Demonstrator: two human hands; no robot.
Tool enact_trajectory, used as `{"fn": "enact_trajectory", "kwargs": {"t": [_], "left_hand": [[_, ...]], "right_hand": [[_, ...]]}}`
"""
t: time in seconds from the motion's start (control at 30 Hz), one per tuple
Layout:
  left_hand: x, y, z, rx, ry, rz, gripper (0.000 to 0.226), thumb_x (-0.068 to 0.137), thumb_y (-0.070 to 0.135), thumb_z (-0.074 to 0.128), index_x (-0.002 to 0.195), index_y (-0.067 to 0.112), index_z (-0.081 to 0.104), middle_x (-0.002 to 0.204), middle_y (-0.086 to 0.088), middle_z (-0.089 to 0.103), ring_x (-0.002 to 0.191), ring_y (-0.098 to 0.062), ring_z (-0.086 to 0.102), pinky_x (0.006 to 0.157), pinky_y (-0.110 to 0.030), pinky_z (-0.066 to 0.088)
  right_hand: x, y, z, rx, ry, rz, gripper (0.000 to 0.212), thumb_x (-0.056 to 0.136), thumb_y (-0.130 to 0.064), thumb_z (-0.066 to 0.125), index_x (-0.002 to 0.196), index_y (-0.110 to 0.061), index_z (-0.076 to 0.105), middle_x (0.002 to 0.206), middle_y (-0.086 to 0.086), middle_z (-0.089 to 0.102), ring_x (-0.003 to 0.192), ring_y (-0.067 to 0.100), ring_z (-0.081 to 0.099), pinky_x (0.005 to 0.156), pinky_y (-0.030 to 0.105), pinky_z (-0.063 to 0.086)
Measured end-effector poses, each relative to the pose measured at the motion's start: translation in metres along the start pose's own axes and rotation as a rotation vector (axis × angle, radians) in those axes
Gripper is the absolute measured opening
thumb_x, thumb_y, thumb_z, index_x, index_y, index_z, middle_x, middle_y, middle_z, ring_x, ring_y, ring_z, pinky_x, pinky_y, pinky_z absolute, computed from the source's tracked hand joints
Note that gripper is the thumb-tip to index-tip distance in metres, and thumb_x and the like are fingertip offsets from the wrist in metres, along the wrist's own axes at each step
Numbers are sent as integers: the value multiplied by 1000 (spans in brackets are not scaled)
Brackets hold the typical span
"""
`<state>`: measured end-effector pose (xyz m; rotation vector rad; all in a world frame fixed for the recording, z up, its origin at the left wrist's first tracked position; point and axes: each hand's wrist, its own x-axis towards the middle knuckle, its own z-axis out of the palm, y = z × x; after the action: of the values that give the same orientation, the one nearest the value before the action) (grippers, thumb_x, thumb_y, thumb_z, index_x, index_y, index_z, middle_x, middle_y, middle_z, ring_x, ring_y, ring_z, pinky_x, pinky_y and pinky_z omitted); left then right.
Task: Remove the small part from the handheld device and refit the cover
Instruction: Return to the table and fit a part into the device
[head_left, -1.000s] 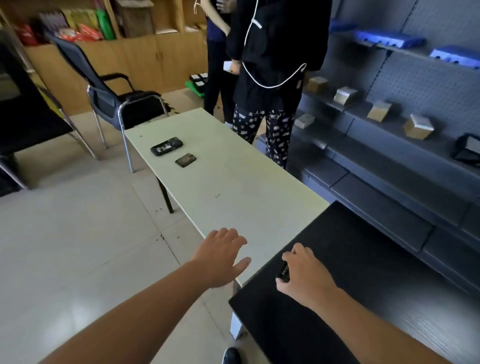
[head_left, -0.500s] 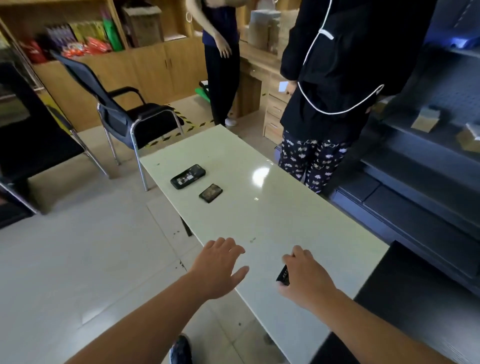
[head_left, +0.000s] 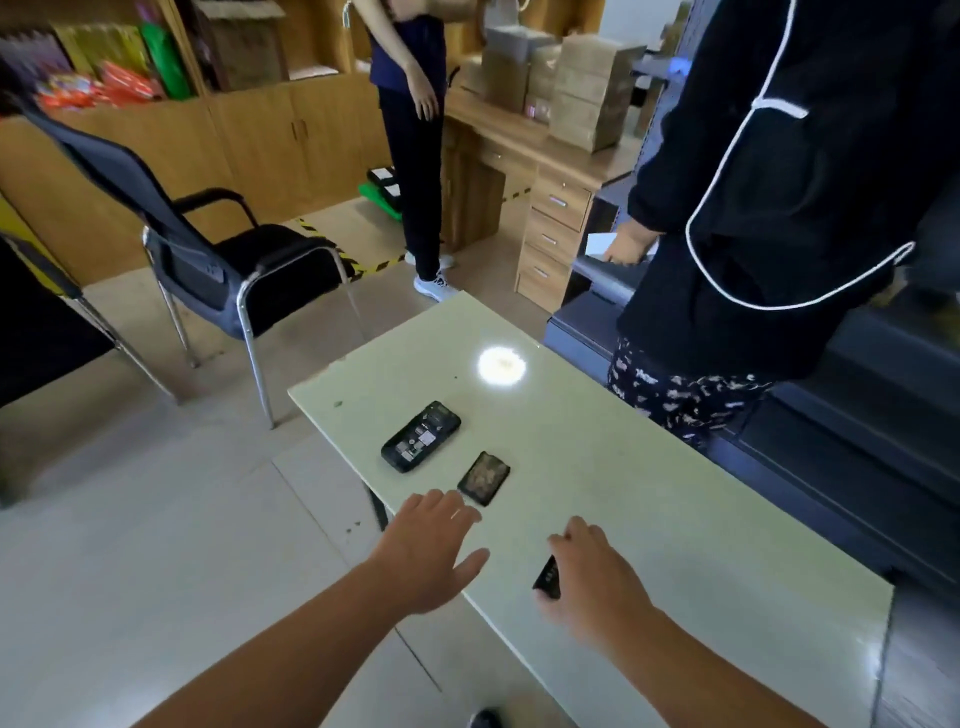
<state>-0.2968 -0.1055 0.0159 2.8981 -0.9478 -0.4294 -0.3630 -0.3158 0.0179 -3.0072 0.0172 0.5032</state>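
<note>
A black handheld device (head_left: 421, 436) lies back-up with its inner compartment exposed on the pale green table (head_left: 649, 467). Just to its right lies a small dark rectangular piece (head_left: 484, 478), flat on the table. My left hand (head_left: 431, 551) hovers open with fingers spread, its fingertips just short of that piece. My right hand (head_left: 592, 577) is closed around a small black part (head_left: 548, 576), only one end of which shows, held a little above the table.
A person in a black jacket (head_left: 779, 208) stands at the table's right side. Another person (head_left: 415, 130) stands farther back by a wooden desk (head_left: 550, 171). A black armchair (head_left: 218, 249) stands on the floor to the left.
The view has moved closer to the device and the dark piece. Both hands have travelled forward over the green table, the left one nearing the dark piece. The right hand still holds the black part.
</note>
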Motion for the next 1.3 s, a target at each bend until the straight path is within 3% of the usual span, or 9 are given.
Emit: {"fn": "enact_trajectory", "kwargs": {"t": [0.27, 0.43, 0.93, 1.3], "left_hand": [[74, -81, -18, 56, -55, 29, 58, 104, 57, 33, 150, 24, 41, 147, -1, 49, 135, -22, 44, 118, -39, 30], [109, -118, -32, 101, -81, 46, 57, 103, 58, 32, 147, 23, 43, 143, -3, 52, 127, -24, 48, 111, -39, 35], [203, -212, -20, 19, -105, 321, 47, 102, 51, 39, 138, 25, 54, 135, 0, 56, 121, -23, 51, 106, -35, 37], [221, -246, 9, -75, -158, 373, 46, 101, 50, 40, 135, 23, 56, 132, -1, 59, 118, -23, 53, 103, -36, 40]], "right_hand": [[105, -25, -15, 57, 15, 13, 39, 93, -46, 60, 120, -17, 56, 124, 3, 45, 120, 22, 45, 89, 32, 53], [151, -38, -26, 89, -5, 28, 45, 92, -44, 61, 128, -18, 56, 126, 4, 43, 122, 24, 44, 90, 36, 54], [216, -90, -30, 75, -98, 167, 45, 92, -39, 59, 128, -14, 54, 135, 7, 44, 124, 27, 44, 92, 39, 53], [244, -103, 8, 120, -107, 210, 49, 93, -35, 63, 136, -16, 49, 138, 7, 44, 123, 27, 43, 99, 38, 48]]}}
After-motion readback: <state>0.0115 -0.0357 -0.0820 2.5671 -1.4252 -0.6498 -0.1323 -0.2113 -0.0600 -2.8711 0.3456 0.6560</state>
